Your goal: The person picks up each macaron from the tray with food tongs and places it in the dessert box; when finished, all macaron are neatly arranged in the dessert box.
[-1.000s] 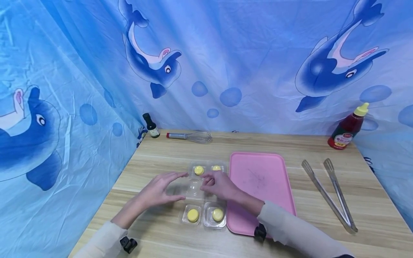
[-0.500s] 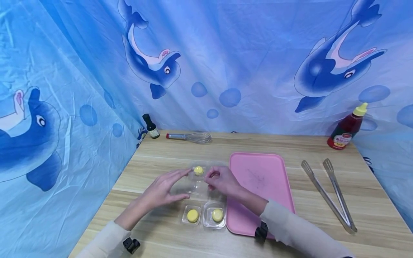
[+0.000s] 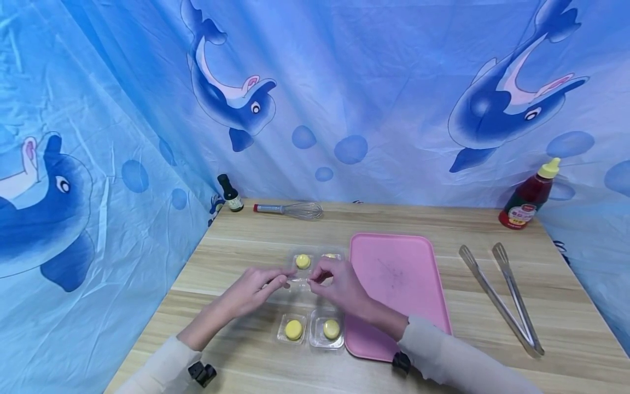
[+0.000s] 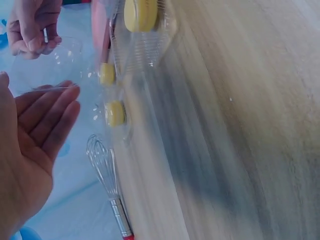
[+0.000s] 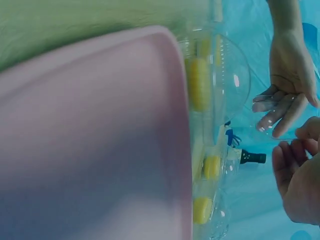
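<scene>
My right hand (image 3: pixel 344 285) pinches the edge of a clear plastic lid (image 4: pixel 67 60) between thumb and fingertips, above the boxes. My left hand (image 3: pixel 250 294) is at the lid's opposite side. In the left wrist view its fingers are extended against the lid, and the thumb appears apart from them. Two clear boxes in front hold yellow macarons, one on the left (image 3: pixel 293 330) and one on the right (image 3: pixel 332 329). Behind the lid are two more, a left macaron (image 3: pixel 303 261) and a right macaron (image 3: pixel 331 255), the latter partly hidden by my right hand.
A pink tray (image 3: pixel 394 273) lies right of the boxes, beneath my right forearm. Metal tongs (image 3: pixel 507 301) lie spread farther right. Along the back are a small dark bottle (image 3: pixel 230 192), a whisk (image 3: pixel 290 209) and a red sauce bottle (image 3: pixel 529 197). Blue curtain surrounds the table.
My left hand has moved right toward the lid, and its thumb has drawn closer to its fingers. My right hand keeps hold of the lid and has shifted only slightly.
</scene>
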A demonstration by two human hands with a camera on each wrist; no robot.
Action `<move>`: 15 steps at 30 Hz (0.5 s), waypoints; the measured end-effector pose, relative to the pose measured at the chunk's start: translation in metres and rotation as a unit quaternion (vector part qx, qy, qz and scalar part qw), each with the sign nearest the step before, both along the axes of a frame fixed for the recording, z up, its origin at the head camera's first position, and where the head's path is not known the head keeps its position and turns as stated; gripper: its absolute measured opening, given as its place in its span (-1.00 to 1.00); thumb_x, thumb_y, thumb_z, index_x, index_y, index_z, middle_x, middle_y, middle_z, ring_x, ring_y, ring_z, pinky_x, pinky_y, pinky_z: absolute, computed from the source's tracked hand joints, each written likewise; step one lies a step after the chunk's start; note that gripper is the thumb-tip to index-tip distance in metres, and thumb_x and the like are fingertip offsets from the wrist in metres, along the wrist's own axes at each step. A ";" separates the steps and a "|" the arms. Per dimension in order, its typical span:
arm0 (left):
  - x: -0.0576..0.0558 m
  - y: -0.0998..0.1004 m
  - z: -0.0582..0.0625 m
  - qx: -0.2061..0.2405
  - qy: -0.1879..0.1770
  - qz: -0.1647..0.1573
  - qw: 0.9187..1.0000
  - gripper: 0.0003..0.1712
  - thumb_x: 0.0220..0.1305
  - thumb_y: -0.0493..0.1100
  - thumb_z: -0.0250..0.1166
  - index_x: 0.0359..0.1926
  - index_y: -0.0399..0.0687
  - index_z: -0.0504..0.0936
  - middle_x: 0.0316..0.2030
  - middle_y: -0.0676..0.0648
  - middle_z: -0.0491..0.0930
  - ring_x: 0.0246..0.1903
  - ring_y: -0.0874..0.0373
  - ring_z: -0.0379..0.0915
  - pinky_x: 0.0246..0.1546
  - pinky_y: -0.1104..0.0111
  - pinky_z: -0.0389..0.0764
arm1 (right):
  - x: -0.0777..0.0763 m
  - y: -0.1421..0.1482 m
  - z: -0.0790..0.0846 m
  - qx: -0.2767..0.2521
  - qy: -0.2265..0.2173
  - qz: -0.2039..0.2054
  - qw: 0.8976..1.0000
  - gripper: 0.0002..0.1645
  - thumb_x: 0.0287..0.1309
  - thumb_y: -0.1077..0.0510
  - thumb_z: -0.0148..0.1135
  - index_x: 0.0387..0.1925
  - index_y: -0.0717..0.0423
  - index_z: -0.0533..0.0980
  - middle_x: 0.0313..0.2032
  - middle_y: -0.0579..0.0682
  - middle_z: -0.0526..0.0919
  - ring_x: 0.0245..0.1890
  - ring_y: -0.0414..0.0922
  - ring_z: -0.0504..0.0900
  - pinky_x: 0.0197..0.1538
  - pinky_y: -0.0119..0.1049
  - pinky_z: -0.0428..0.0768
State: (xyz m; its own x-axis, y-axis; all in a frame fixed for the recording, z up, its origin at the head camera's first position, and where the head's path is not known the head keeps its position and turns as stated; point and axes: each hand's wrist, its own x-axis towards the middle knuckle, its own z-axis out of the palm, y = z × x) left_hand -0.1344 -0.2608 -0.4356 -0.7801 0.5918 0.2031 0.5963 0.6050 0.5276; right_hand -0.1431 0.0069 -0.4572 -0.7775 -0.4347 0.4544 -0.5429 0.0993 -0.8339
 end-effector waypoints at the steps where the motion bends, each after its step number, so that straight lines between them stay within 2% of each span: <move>1: 0.000 0.000 0.000 0.003 -0.015 -0.001 1.000 -0.58 0.72 -0.07 0.03 0.30 -0.14 0.68 0.00 0.03 0.81 -0.08 0.26 0.75 0.05 0.14 0.77 | 0.000 0.000 -0.001 0.000 0.022 0.001 1.000 -0.77 0.09 0.48 0.43 -0.37 0.11 0.66 -0.33 -0.06 0.74 -0.30 -0.20 0.72 -0.12 -0.22 0.83; 5: -0.002 -0.003 -0.001 0.022 -0.081 -0.012 0.996 -0.56 0.72 -0.08 0.05 0.34 -0.21 0.64 0.07 0.07 0.79 0.05 0.18 0.73 0.14 0.18 0.73 | 0.000 0.001 -0.004 0.002 0.111 -0.002 0.994 -0.74 0.04 0.49 0.43 -0.39 0.09 0.64 -0.37 -0.09 0.72 -0.28 -0.24 0.69 -0.14 -0.33 0.80; 9: -0.003 -0.006 -0.002 0.047 -0.147 -0.029 0.988 -0.54 0.68 -0.10 0.12 0.40 -0.25 0.57 0.18 -0.05 0.73 0.18 0.08 0.67 0.23 0.25 0.67 | 0.001 0.002 -0.006 0.008 0.188 -0.001 0.982 -0.71 -0.02 0.53 0.44 -0.39 0.10 0.63 -0.37 -0.09 0.71 -0.28 -0.24 0.71 -0.16 -0.36 0.79; 12: -0.003 -0.008 -0.001 0.058 -0.182 -0.036 0.981 -0.53 0.64 -0.10 0.18 0.40 -0.22 0.57 0.22 -0.10 0.70 0.20 0.04 0.65 0.24 0.30 0.65 | 0.002 0.002 -0.007 0.013 0.218 0.004 0.976 -0.70 -0.03 0.54 0.44 -0.38 0.12 0.64 -0.34 -0.10 0.70 -0.28 -0.22 0.73 -0.14 -0.41 0.77; 15: -0.003 -0.010 0.000 0.071 -0.207 -0.038 0.975 -0.53 0.59 -0.13 0.25 0.39 -0.21 0.58 0.22 -0.11 0.70 0.19 -0.01 0.65 0.23 0.29 0.66 | 0.003 0.002 -0.008 0.019 0.226 0.014 0.974 -0.69 -0.04 0.54 0.44 -0.36 0.12 0.63 -0.32 -0.10 0.70 -0.26 -0.19 0.75 -0.10 -0.47 0.75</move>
